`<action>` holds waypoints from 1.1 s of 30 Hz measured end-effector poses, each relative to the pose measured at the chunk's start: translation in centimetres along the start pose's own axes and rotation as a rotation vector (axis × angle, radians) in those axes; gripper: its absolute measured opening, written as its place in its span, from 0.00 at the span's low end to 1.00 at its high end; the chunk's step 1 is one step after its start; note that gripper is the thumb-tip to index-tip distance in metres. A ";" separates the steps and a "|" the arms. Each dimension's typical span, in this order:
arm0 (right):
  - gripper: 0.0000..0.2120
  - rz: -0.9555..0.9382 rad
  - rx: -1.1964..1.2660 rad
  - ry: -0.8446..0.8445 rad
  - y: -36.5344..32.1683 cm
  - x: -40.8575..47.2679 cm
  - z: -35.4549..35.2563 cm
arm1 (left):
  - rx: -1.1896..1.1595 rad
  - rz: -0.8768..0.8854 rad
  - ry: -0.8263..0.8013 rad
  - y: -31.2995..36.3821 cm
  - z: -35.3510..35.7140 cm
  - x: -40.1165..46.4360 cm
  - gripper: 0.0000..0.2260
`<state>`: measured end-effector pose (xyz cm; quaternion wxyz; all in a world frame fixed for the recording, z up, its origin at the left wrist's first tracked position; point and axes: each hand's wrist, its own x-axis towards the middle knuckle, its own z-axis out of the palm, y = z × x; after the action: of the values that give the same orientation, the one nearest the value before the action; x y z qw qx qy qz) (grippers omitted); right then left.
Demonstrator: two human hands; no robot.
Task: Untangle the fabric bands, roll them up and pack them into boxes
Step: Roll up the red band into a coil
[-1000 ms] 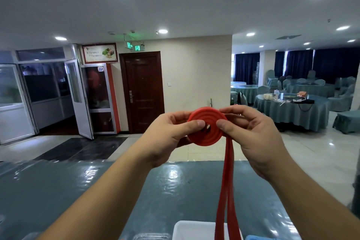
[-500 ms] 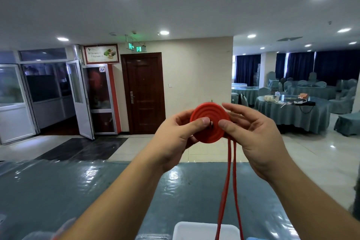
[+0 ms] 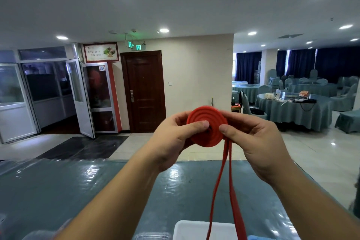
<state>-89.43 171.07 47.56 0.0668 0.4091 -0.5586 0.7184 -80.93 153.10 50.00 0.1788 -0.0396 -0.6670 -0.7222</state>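
You hold a half-rolled red fabric band up at chest height over the desk.

Nearest you, at the bottom edge, a white box [image 3: 204, 229] with rounded corners sits on the desk [image 3: 58, 191], whose blue-grey cover is glossy and rippled like plastic sheeting. Two loose tails of the red fabric band [image 3: 207, 125] hang straight down in front of the box, thin and flat. Above them, the band is wound into a flat, ridged spiral disc. Your left hand [image 3: 171, 142] pinches the disc from the left, thumb pressed on its face, fingers curled behind. Your right hand [image 3: 257, 140] grips it from the right, thumb on the face beside the centre, fingers wrapped behind the rim. Farther off stand a dark wooden door [image 3: 144, 91] and round tables [image 3: 294, 111] draped in grey-green cloth.
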 end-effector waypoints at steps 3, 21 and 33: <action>0.19 0.008 -0.095 -0.095 -0.4 -0.1 -0.1 | 0.198 -0.024 -0.066 0.8 -0.9 -0.1 0.17; 0.22 0.010 0.020 -0.037 0.2 0.2 0.2 | 0.009 -0.041 -0.028 0.2 -0.4 -0.1 0.18; 0.23 0.096 -0.143 -0.238 -0.7 1.3 -1.5 | 0.133 -0.164 -0.105 0.6 -0.8 -0.2 0.19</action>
<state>-90.68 172.10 48.88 -0.0054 0.4584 -0.6314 0.6254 -80.42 152.29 50.40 0.0861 -0.0105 -0.7227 -0.6857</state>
